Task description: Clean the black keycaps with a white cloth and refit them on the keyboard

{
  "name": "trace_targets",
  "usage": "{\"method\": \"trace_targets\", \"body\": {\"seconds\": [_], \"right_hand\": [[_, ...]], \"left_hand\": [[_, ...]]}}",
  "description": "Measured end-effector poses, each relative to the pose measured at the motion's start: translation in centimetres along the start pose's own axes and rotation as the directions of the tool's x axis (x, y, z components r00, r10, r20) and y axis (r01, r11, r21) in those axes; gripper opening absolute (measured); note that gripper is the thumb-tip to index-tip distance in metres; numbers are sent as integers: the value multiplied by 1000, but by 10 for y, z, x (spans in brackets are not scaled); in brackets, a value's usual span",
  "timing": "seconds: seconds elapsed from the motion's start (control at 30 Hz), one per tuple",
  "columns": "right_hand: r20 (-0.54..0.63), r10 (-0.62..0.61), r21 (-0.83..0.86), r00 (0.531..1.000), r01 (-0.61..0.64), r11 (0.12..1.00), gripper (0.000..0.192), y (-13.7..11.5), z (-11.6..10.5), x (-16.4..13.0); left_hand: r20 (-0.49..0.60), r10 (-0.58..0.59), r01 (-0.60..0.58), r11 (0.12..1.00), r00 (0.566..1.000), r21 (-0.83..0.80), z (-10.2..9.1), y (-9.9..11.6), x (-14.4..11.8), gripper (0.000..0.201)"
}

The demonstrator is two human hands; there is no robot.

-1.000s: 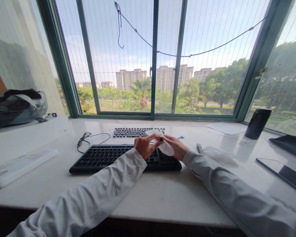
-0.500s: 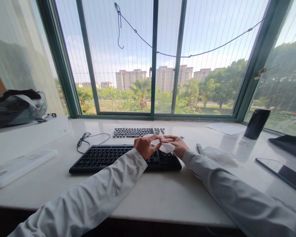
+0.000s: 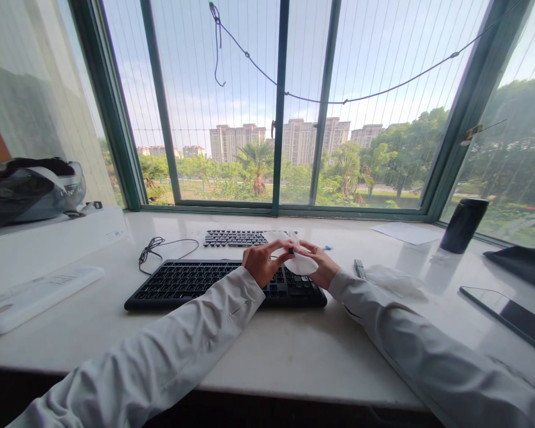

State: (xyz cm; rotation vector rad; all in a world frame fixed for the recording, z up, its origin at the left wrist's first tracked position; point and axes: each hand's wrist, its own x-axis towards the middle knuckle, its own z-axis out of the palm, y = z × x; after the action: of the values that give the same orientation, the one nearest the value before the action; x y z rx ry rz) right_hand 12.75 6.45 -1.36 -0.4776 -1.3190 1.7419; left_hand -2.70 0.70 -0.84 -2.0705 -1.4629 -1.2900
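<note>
My left hand pinches a small black keycap between thumb and fingers. Against it, my right hand grips a thin white wipe, whose loose part hangs below the fingers. Both hands are held over the right part of a black keyboard, which has its keycaps off at least in part. Behind it, black keycaps lie in rows on the white counter; the hands and wipe hide some of them.
A coiled cable lies behind the keyboard. To the right are a small dark tool, a crumpled clear plastic bag, a phone or tablet and a black cylinder. At left stand a white box and a visor.
My hands have shifted slightly, and the wipe is spread wider between them. The black keycap shows more plainly at my left fingertips.
</note>
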Motion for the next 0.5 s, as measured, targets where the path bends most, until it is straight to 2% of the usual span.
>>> {"method": "trace_targets", "body": {"seconds": [0.27, 0.5], "right_hand": [[-102, 0, -69, 995, -7, 998, 38, 3, -2, 1], [-156, -43, -72, 987, 32, 997, 38, 0, 2, -1]], "left_hand": [[58, -13, 8, 996, 998, 94, 0, 1, -4, 29], [30, -9, 7, 997, 999, 78, -2, 2, -2, 32]]}}
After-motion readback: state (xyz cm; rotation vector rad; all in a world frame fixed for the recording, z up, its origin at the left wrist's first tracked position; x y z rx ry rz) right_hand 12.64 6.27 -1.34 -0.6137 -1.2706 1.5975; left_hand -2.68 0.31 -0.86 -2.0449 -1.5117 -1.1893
